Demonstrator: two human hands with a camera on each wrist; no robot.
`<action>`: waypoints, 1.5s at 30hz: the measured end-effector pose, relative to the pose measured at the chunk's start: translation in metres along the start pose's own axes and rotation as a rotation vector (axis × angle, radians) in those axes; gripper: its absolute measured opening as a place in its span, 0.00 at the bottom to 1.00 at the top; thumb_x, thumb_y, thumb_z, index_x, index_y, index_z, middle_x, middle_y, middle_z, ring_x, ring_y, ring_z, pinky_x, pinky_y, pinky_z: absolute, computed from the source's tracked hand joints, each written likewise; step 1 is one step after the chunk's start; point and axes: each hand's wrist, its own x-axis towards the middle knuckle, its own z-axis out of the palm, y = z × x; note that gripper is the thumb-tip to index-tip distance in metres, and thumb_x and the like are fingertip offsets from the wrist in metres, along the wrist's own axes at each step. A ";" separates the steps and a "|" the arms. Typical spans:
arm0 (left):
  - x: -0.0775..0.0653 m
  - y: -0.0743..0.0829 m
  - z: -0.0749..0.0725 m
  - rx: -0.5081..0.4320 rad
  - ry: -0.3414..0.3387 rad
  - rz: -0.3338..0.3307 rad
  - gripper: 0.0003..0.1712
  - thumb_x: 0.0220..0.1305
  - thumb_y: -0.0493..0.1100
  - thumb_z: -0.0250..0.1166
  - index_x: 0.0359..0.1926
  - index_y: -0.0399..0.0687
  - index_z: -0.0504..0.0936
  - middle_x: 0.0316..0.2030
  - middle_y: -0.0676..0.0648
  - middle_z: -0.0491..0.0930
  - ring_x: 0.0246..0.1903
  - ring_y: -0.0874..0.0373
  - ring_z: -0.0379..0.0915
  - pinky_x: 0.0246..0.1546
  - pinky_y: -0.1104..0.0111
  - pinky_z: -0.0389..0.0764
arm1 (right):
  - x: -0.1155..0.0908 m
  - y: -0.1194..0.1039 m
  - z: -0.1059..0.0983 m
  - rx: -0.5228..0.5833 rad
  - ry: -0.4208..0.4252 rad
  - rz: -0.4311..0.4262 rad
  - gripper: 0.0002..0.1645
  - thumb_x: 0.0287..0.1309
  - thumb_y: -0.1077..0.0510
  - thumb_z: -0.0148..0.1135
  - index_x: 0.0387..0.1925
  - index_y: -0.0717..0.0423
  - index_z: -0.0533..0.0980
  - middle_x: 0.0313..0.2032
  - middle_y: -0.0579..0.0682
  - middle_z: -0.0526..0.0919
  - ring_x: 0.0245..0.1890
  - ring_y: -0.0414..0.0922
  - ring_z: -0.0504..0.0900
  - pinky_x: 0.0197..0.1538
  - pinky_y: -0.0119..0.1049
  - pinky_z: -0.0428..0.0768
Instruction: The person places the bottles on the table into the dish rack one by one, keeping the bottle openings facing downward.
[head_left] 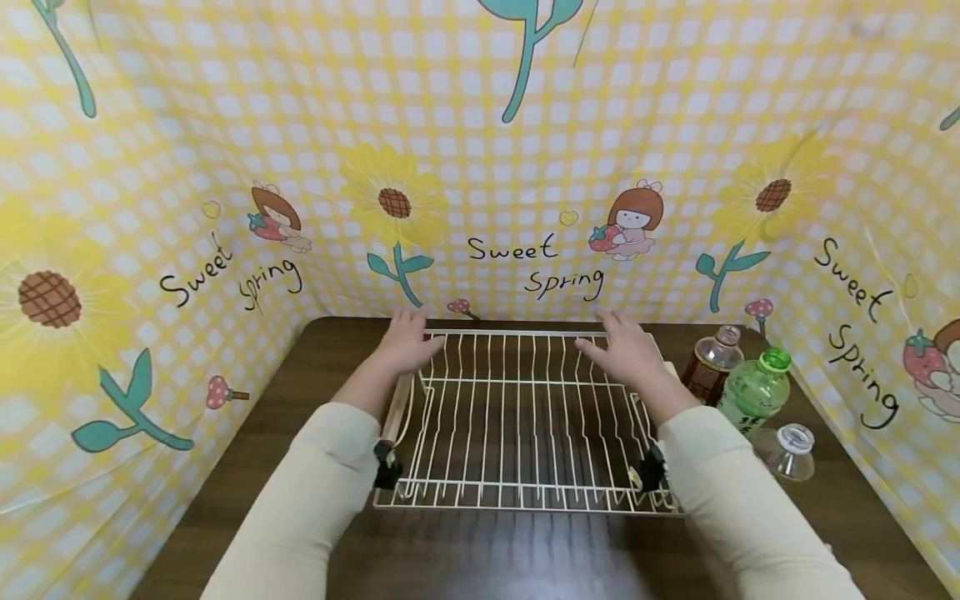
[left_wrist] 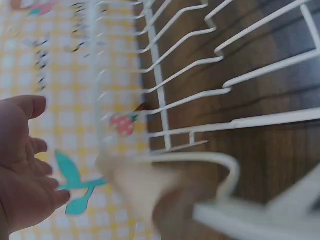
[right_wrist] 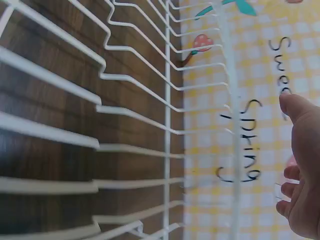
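Observation:
A white wire dish rack (head_left: 517, 425) stands on the dark wooden table, with wooden handles at its sides. My left hand (head_left: 408, 342) hovers over the rack's far left corner, fingers loosely extended and holding nothing. Over the far right corner my right hand (head_left: 624, 348) is likewise spread, with nothing in it. In the left wrist view, the left hand (left_wrist: 30, 162) appears apart from the wires, and a blurred wooden handle (left_wrist: 145, 190) lies close to the camera. The right wrist view has the right hand (right_wrist: 302, 162) beyond the rack's top rail (right_wrist: 234, 125), fingers relaxed.
To the right of the rack stand a brown-labelled bottle (head_left: 711, 367), a green plastic bottle (head_left: 756, 390) and a clear bottle (head_left: 787, 452). A yellow checked cloth (head_left: 480, 192) with flower prints rises behind and on both sides of the table (head_left: 247, 500).

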 end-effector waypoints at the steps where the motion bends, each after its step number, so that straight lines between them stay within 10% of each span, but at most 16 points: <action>1: -0.004 -0.006 -0.003 -0.057 -0.010 -0.005 0.44 0.74 0.55 0.46 0.76 0.34 0.38 0.76 0.30 0.28 0.75 0.35 0.20 0.75 0.44 0.36 | -0.005 0.002 -0.004 0.014 -0.001 -0.002 0.47 0.68 0.37 0.50 0.76 0.57 0.49 0.75 0.68 0.48 0.74 0.67 0.47 0.73 0.65 0.52; 20: -0.058 -0.057 0.010 -0.443 0.004 0.024 0.43 0.74 0.48 0.48 0.78 0.42 0.34 0.77 0.36 0.25 0.75 0.35 0.24 0.73 0.40 0.40 | -0.133 0.053 -0.067 0.164 0.256 -0.076 0.43 0.69 0.45 0.55 0.76 0.56 0.51 0.72 0.70 0.54 0.68 0.74 0.54 0.56 0.77 0.59; 27: -0.067 -0.059 0.029 -0.527 -0.003 0.014 0.43 0.74 0.46 0.49 0.78 0.43 0.34 0.77 0.35 0.27 0.75 0.32 0.30 0.74 0.42 0.41 | -0.165 0.088 -0.061 0.220 0.385 0.017 0.46 0.64 0.50 0.60 0.74 0.63 0.52 0.72 0.74 0.49 0.69 0.77 0.48 0.63 0.78 0.46; 35: -0.073 -0.055 0.052 -0.681 -0.008 -0.035 0.44 0.73 0.43 0.51 0.78 0.45 0.34 0.77 0.33 0.31 0.71 0.31 0.50 0.63 0.47 0.72 | -0.188 0.118 -0.041 0.261 0.413 0.165 0.52 0.58 0.49 0.67 0.72 0.70 0.52 0.70 0.77 0.51 0.69 0.77 0.49 0.65 0.76 0.47; 45: -0.069 -0.057 0.067 -0.847 0.021 -0.006 0.43 0.71 0.35 0.48 0.77 0.38 0.34 0.76 0.31 0.38 0.74 0.37 0.41 0.75 0.47 0.48 | -0.202 0.141 -0.010 0.360 0.429 0.315 0.58 0.57 0.49 0.68 0.75 0.64 0.44 0.72 0.76 0.48 0.70 0.74 0.49 0.70 0.71 0.47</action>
